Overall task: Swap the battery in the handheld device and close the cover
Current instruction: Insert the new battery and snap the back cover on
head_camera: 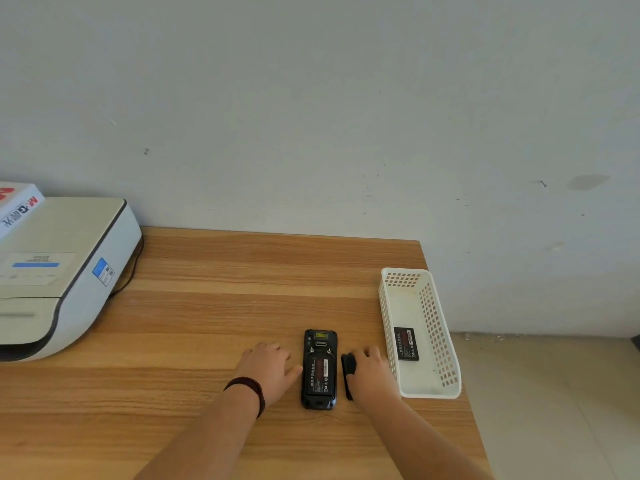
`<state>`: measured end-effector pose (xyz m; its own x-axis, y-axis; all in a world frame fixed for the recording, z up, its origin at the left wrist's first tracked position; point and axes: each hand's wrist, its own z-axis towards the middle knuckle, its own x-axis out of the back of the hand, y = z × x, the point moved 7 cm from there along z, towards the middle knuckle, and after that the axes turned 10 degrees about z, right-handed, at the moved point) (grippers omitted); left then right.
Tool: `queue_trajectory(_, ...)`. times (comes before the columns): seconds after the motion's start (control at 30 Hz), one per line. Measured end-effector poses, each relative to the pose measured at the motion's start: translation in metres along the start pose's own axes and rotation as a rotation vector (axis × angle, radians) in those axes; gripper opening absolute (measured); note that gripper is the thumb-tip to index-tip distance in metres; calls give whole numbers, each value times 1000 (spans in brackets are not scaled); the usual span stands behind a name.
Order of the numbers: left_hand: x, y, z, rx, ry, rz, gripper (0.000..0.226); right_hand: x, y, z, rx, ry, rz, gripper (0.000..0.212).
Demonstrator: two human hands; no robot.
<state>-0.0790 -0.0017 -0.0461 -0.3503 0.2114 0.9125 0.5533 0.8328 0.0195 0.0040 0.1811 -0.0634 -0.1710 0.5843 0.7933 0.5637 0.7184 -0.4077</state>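
On the wooden table (pixel 207 306), the right hand (pixel 372 374) grips the light, stiff cover (pixel 348 370) edgewise beside the handheld device (pixel 319 368); the left hand (pixel 270 367) rests flat, fingers apart.

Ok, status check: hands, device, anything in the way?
Left hand flat beside device, empty. Right hand on the black cover. Handheld device face down, battery seated, uncovered. Second battery in white basket. Nothing in the way.
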Motion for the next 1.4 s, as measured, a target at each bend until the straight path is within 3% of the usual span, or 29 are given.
queue_trajectory(0.3,-12,-13,-12,7,-44,-19,51,-8,4,16,-67,-161,-163,77)
queue_trajectory(0.6,-21,-14,-15,-20,-106,-8,50,-13,7,26,-68,-168,-198,98)
queue_trajectory(0.73,-19,-8,-13,-26,-102,2,48,-10,5,23,-44,-166,-249,86)
queue_trajectory(0.9,-17,3,-8,-42,-112,0,48,0,3,30,-11,-174,-315,45)
queue_trajectory(1.1,-14,7,-3,-46,-114,-6,42,13,-10,34,-53,-458,-356,40)
queue_trajectory(1.4,-8,8,0,-31,-48,-94,38,47,-41,32,17,-397,25,37)
